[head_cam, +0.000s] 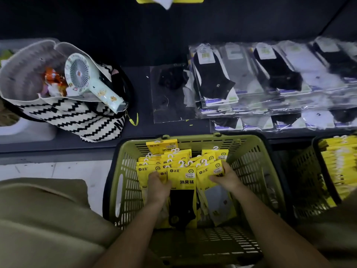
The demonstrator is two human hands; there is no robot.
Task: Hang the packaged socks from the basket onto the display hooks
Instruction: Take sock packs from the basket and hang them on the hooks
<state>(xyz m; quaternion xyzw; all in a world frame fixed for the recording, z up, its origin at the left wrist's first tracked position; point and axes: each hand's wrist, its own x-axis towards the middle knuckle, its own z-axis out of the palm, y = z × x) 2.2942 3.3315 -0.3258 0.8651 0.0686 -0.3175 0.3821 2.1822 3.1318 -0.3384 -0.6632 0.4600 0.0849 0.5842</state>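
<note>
— What's in the basket [251, 155]?
— Item one: yellow sock packs [181, 176], a stack standing upright at its far end, white hooks on top. The front pack shows a black sock below its yellow card.
— And the hands?
— Both inside the basket. Left hand [158, 185]: fingers curled into the left side of the stack, gripping packs. Right hand [225, 178]: thumb on top, fingers round the packs on the right.
— Beyond the basket?
— Dark surface [139, 89]. On it, left: striped bag [67, 117], a pale fan [87, 80] poking out of it. Right: rows of socks in clear packs [270, 78], lying flat.
— Anything else?
— Second basket [305, 171], far right, with more yellow packs.
</note>
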